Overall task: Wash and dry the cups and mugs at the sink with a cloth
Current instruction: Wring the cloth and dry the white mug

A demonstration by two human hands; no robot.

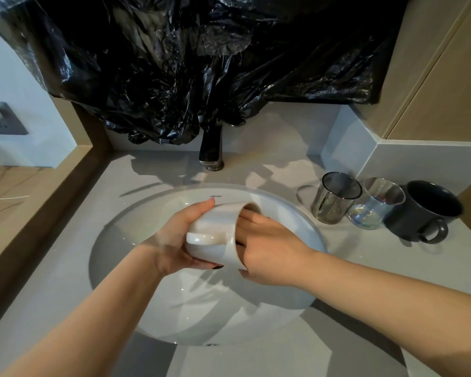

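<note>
I'm washing, I judge. My left hand [174, 240] curls round the glossy white mug [215, 227], which is tipped sideways over the smooth sink [201, 308]. My right hand [267, 248] pushes fairly straight fingers into its mouth, holding nothing I can see. Next it needs a rinse under the tap [211, 148], then a cloth, though none shows. A smoky glass [335, 198] and a dark mug [424, 210] wait nearby.

mug [215, 227] over sink [147, 227], faucet [211, 148] behind, three cups [375, 205] right, apparently touching
</note>
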